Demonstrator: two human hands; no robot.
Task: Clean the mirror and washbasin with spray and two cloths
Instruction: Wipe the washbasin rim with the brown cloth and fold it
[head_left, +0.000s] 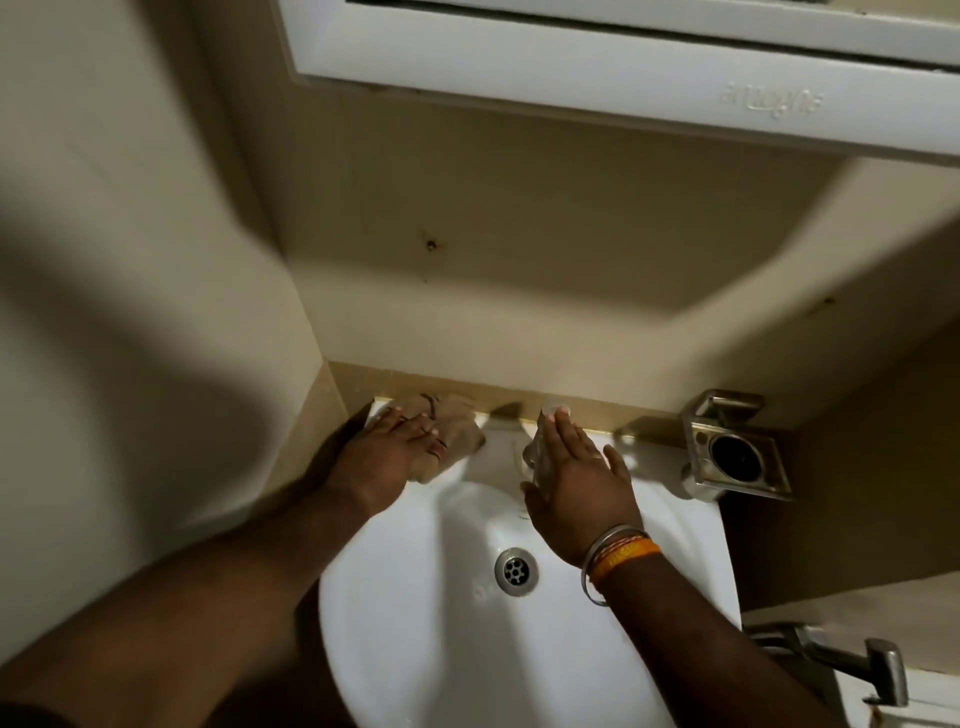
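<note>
Both hands flat on the white ceramic washbasin (415, 649) back ledge: I see my left hand (387, 452), fingers straight together, pressing a crumpled beige cloth (452, 431) under its fingertips; right hand (576, 478), thumb splayed, covers a blurred pale cloth (535, 457).

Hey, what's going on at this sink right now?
A person is wiping down a white washbasin with both hands. The left hand presses a brown cloth flat on the back left corner of the rim. The right hand is laid flat over something pale at the back centre, probably a second cloth. No spray bottle is in view.
</note>
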